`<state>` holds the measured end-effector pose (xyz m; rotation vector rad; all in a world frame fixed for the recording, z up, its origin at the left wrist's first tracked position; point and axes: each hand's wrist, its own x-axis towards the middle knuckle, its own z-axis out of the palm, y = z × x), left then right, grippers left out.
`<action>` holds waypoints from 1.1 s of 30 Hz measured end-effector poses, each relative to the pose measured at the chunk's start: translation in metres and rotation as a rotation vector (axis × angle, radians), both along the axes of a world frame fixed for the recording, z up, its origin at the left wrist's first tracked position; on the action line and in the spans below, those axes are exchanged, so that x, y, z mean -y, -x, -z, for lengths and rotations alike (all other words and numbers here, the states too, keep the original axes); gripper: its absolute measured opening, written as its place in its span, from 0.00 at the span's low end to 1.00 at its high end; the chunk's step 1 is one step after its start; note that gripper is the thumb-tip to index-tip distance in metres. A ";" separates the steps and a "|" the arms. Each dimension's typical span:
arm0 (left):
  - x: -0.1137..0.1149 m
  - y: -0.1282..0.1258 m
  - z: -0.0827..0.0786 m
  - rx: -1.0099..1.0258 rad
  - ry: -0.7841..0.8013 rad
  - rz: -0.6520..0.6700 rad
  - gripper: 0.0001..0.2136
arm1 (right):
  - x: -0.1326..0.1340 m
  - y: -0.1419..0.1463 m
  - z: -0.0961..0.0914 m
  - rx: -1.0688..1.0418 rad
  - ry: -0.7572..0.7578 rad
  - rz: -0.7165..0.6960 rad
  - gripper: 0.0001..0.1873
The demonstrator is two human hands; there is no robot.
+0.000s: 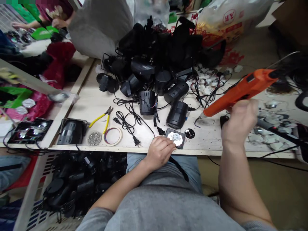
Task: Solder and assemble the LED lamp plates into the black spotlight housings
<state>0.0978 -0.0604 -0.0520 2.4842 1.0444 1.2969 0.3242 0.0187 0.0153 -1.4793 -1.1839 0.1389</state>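
Observation:
My left hand [160, 152] is closed on the left edge of a small dark square plate [182, 141] at the bench's front edge. On that plate sits a white round part [177, 137]; my fingers cover some of it. In my right hand [240, 122], raised over the right side of the bench, is an orange glue gun [237, 93], its nozzle pointing down and left, apart from the plate. A black disc with holes [190, 133] lies just right of the plate. Behind the plate rests a black cylindrical housing [177, 114].
Yellow-handled cutters [107, 119], a tape roll [112, 136], a dish of small screws [94, 138] and a black housing [72, 131] lie left. Black housings and cords are heaped behind. White parts [207, 80] lie right. A crate of black parts [79, 183] stands below. Another person works far left.

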 end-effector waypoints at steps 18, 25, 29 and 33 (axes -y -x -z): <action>0.006 -0.009 0.007 -0.088 -0.063 -0.133 0.06 | 0.098 0.021 0.043 0.381 0.165 -0.470 0.04; 0.003 -0.005 -0.002 -0.008 -0.030 -0.129 0.07 | 0.086 0.014 0.043 0.399 0.141 -0.412 0.06; 0.003 -0.003 -0.004 0.059 -0.102 -0.136 0.06 | 0.071 0.013 0.021 0.373 -0.023 -0.220 0.07; 0.003 -0.001 -0.001 0.095 -0.151 -0.180 0.06 | 0.031 0.030 0.008 0.358 -0.091 -0.253 0.11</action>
